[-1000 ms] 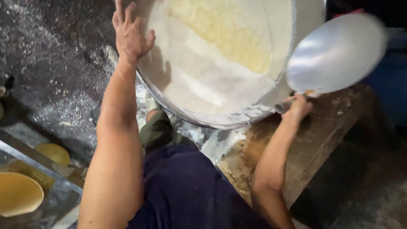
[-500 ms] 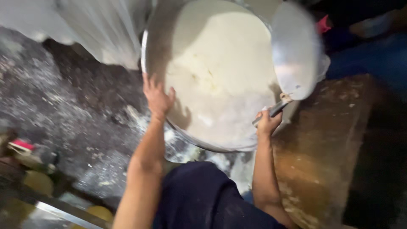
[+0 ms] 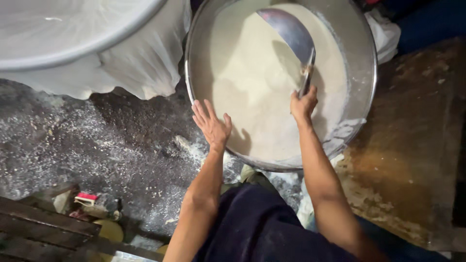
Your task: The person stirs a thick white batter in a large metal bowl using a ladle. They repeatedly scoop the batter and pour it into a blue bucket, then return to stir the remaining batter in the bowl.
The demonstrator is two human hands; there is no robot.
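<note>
A big round metal basin [image 3: 361, 51] holds pale flour-like powder [image 3: 252, 82] and sits tilted on the floor in front of me. My left hand [image 3: 212, 125] rests flat on its near left rim, fingers spread. My right hand [image 3: 303, 103] grips the handle of a shiny metal scoop [image 3: 290, 30], whose bowl lies inside the basin against the powder. My arms reach forward over my lap in dark cloth.
Another large metal basin [image 3: 73, 29] draped with white cloth [image 3: 141, 68] stands at the upper left. The dark floor [image 3: 97, 140] is dusted with powder. A brown wooden board [image 3: 417, 140] lies at right. Wooden slats [image 3: 43, 228] and small yellow items sit at lower left.
The scoop has swung from outside the basin's right edge down into the powder. My left hand stays on the rim. The view has shifted, showing the second basin at left.
</note>
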